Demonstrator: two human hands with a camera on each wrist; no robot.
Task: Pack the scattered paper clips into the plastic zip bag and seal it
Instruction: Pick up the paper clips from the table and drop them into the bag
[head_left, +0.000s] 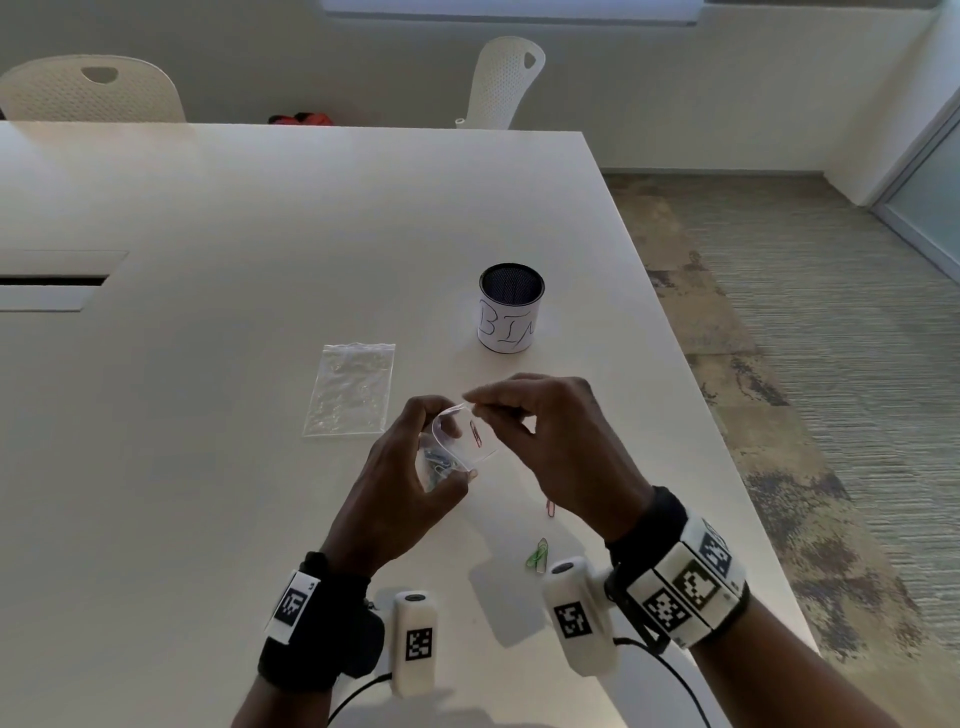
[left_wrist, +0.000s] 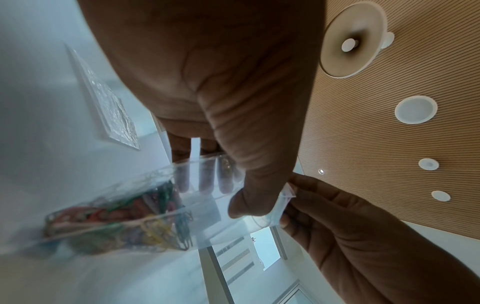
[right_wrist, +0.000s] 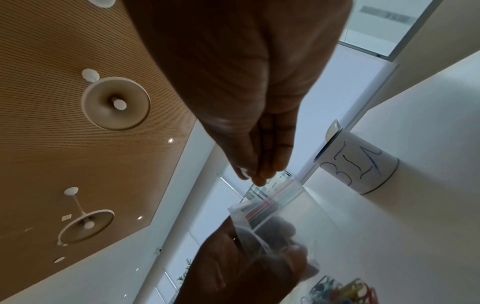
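A clear plastic zip bag (head_left: 451, 451) is held up over the white table (head_left: 218, 197) by my left hand (head_left: 454, 441), fingers behind it and thumb in front. Several coloured paper clips (left_wrist: 116, 224) lie bunched in its bottom. My right hand (head_left: 470, 401) pinches the bag's top lip (left_wrist: 287, 193), holding the mouth open. A red clip (head_left: 475, 434) shows inside the mouth. On the table under my right wrist lie a loose red clip (head_left: 550, 508) and a green clip (head_left: 537, 555). In the right wrist view my fingertips (right_wrist: 255, 176) sit at the zip strip (right_wrist: 275, 197).
A second, empty zip bag (head_left: 350, 389) lies flat to the left of my hands. A black mesh cup with a white label reading BIN (head_left: 510, 314) stands behind them. The table's right edge (head_left: 691, 395) runs close by. Two white chairs stand at the far side.
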